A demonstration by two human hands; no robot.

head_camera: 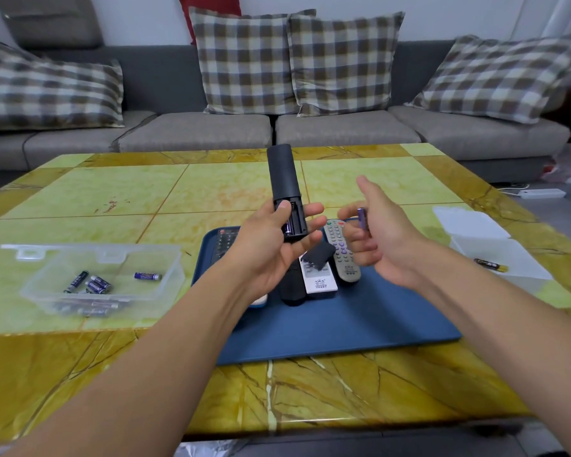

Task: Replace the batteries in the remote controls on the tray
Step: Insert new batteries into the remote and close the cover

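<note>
Batteries (pixel 94 282) fill the clear box (pixel 165 282); left grip (pixel 271 249) clasps black remote (pixel 282 189), right grip (pixel 373 235) pinches battery (pixel 362 218).

1. You are in a home living room.
2. Across from you runs a long grey sofa (pixel 192 133) with separate seat cushions.
3. Checked throw pillows (pixel 248 61) lean along its back, against a plain white wall (pixel 145 18).
4. You work at a low coffee table (pixel 80 192) with a glossy green and yellow marble-patterned top, set just in front of the sofa.
</note>
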